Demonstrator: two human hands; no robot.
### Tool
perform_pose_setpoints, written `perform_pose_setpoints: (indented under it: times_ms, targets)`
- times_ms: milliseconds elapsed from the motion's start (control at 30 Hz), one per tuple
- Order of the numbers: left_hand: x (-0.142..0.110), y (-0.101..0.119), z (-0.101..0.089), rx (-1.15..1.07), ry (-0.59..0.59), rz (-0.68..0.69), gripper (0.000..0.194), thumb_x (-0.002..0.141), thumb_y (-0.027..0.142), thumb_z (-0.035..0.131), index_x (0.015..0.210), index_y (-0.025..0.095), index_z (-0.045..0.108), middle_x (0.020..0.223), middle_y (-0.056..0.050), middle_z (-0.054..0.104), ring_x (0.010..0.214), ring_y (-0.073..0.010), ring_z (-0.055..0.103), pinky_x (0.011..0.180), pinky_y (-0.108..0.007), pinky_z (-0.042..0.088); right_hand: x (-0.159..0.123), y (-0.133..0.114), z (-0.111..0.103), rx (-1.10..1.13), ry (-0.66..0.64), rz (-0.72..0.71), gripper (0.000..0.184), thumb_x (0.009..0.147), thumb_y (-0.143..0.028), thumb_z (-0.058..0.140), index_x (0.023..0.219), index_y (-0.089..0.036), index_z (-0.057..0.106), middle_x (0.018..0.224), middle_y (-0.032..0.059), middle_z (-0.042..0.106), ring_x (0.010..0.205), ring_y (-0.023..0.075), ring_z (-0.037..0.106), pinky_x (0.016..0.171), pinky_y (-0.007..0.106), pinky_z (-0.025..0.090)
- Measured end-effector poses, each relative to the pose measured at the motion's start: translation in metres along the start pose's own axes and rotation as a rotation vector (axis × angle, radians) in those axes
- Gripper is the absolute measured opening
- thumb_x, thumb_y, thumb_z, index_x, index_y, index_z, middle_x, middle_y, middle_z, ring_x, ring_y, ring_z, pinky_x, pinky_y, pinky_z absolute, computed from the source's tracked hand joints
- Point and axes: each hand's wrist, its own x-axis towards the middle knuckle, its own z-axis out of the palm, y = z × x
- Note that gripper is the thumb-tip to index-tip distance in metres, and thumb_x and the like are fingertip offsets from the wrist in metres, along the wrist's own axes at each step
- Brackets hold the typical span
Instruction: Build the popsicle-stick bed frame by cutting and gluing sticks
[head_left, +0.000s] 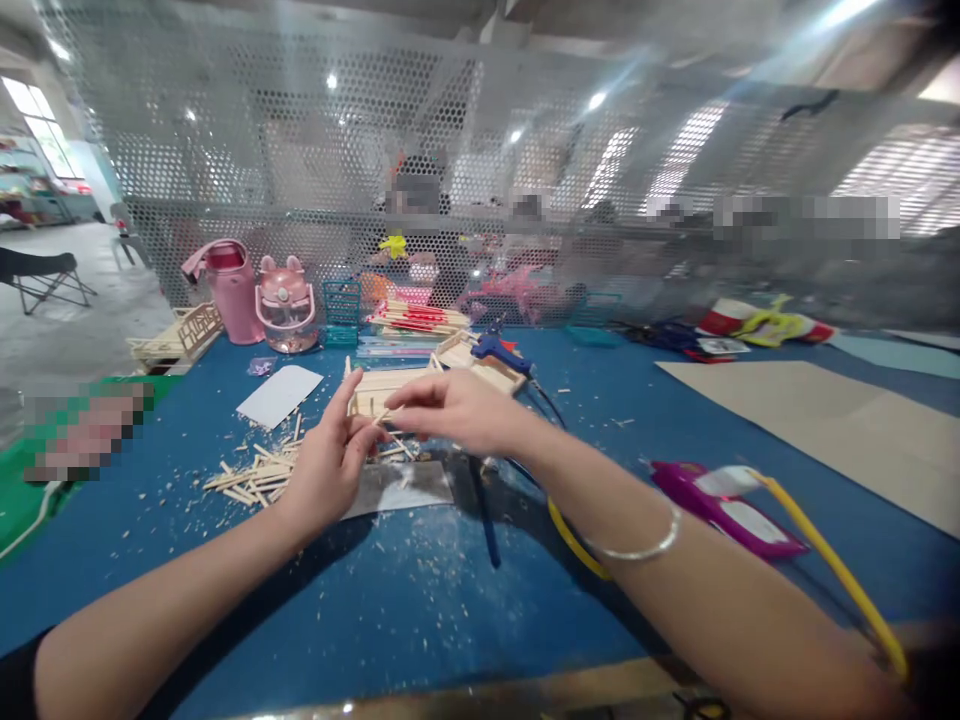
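Note:
My left hand [330, 460] is closed in a pinch at a short thin wooden stick [381, 417], with its index finger pointing up. From the other side my right hand [469, 408] meets it, fingers bent and closed at the stick's upper end. Just behind the hands is a small model of wooden sticks [405, 383], partly hidden by my fingers. Below lies a grey plate [409, 488] dotted with wood bits. A pile of loose wooden sticks [259, 475] spreads left of my left hand. Behind my right wrist rests a blue glue gun [501, 352].
A pink flask [231, 295] and a clear pink-lidded bottle [286, 310] stand at the back left, near a white card [280, 396]. A purple device [727, 510] with a yellow cable lies right of my forearm. Brown cardboard [825, 425] covers the far right. A perforated screen [315, 130] closes off the back.

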Motion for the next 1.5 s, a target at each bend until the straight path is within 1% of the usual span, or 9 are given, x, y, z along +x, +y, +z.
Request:
perform_pose_setpoints:
  times_ms: [67, 167, 300, 533, 700, 800, 900, 1233, 1500]
  targets:
    - [-0.003, -0.004, 0.002, 0.019, -0.009, 0.011, 0.062, 0.083, 0.021, 0.044, 0.139, 0.02, 0.016, 0.069, -0.001, 0.06, 0.063, -0.0132, 0.056, 0.066, -0.03, 0.045, 0.001, 0.002, 0.024, 0.257, -0.082, 0.013, 0.019, 0.074, -0.03, 0.058, 0.086, -0.019, 0.066, 0.069, -0.0008, 0.064, 0.055, 0.0074, 0.05, 0.053, 0.021, 0.04]
    - [-0.005, -0.01, 0.0, 0.052, -0.033, 0.013, 0.062, 0.084, 0.02, 0.043, 0.139, 0.019, 0.014, 0.068, -0.001, 0.06, 0.063, -0.0124, 0.055, 0.066, -0.029, 0.045, 0.006, 0.019, 0.046, 0.602, -0.038, 0.123, 0.019, 0.069, -0.028, 0.064, 0.084, -0.018, 0.064, 0.065, -0.0023, 0.061, 0.054, 0.0061, 0.05, 0.055, 0.021, 0.041]
    - [-0.003, -0.015, -0.003, 0.081, -0.046, 0.004, 0.06, 0.086, 0.021, 0.04, 0.139, 0.019, 0.012, 0.069, 0.0, 0.06, 0.062, -0.0111, 0.054, 0.066, -0.027, 0.043, 0.011, 0.035, 0.056, 0.77, 0.013, 0.187, 0.016, 0.064, -0.028, 0.068, 0.074, -0.017, 0.062, 0.064, -0.0024, 0.06, 0.055, 0.0063, 0.051, 0.057, 0.022, 0.042]
    - [-0.002, -0.013, -0.004, 0.155, -0.021, 0.017, 0.063, 0.084, 0.022, 0.044, 0.139, 0.018, 0.012, 0.068, 0.001, 0.056, 0.061, -0.0107, 0.051, 0.063, -0.026, 0.042, 0.011, 0.035, 0.053, 0.424, 0.188, -0.012, 0.012, 0.075, -0.028, 0.057, 0.072, -0.017, 0.059, 0.062, -0.0036, 0.055, 0.055, 0.0067, 0.046, 0.056, 0.022, 0.037]
    - [0.004, -0.021, -0.01, 0.348, 0.22, 0.015, 0.053, 0.076, 0.021, 0.055, 0.125, 0.016, 0.036, 0.097, -0.008, 0.053, 0.087, -0.0165, 0.05, 0.07, -0.03, 0.045, 0.014, 0.047, 0.05, -0.056, 0.447, -0.108, 0.011, 0.078, -0.023, 0.053, 0.071, -0.017, 0.06, 0.065, -0.001, 0.059, 0.063, 0.0106, 0.051, 0.062, 0.024, 0.038]
    - [0.009, -0.029, -0.012, 0.392, 0.152, -0.012, 0.041, 0.076, 0.019, 0.054, 0.115, 0.016, 0.046, 0.103, -0.009, 0.051, 0.095, -0.0189, 0.049, 0.074, -0.032, 0.046, 0.017, 0.052, 0.054, -0.208, 0.501, -0.142, 0.012, 0.079, -0.022, 0.052, 0.073, -0.018, 0.062, 0.074, 0.0013, 0.064, 0.072, 0.0137, 0.056, 0.069, 0.027, 0.039]
    - [0.011, -0.033, -0.013, 0.397, 0.072, -0.032, 0.033, 0.077, 0.02, 0.053, 0.109, 0.016, 0.051, 0.103, -0.009, 0.05, 0.098, -0.0197, 0.049, 0.076, -0.034, 0.048, 0.02, 0.054, 0.057, -0.25, 0.521, -0.15, 0.015, 0.08, -0.022, 0.049, 0.075, -0.019, 0.063, 0.076, 0.0017, 0.066, 0.075, 0.0148, 0.057, 0.07, 0.028, 0.04]
    - [0.013, -0.033, -0.013, 0.468, 0.072, -0.032, 0.029, 0.08, 0.021, 0.051, 0.107, 0.015, 0.053, 0.1, -0.008, 0.051, 0.096, -0.0187, 0.05, 0.076, -0.033, 0.048, 0.024, 0.058, 0.063, -0.272, 0.665, -0.171, 0.015, 0.081, -0.024, 0.051, 0.077, -0.02, 0.066, 0.08, 0.0021, 0.068, 0.078, 0.0157, 0.06, 0.073, 0.028, 0.042]
    - [0.013, -0.033, -0.013, 0.483, 0.05, -0.032, 0.029, 0.079, 0.021, 0.051, 0.108, 0.014, 0.053, 0.1, -0.008, 0.05, 0.093, -0.0172, 0.05, 0.075, -0.031, 0.048, 0.023, 0.054, 0.062, -0.345, 0.585, -0.181, 0.016, 0.081, -0.022, 0.05, 0.076, -0.02, 0.065, 0.076, 0.0013, 0.067, 0.075, 0.0153, 0.058, 0.071, 0.027, 0.04]
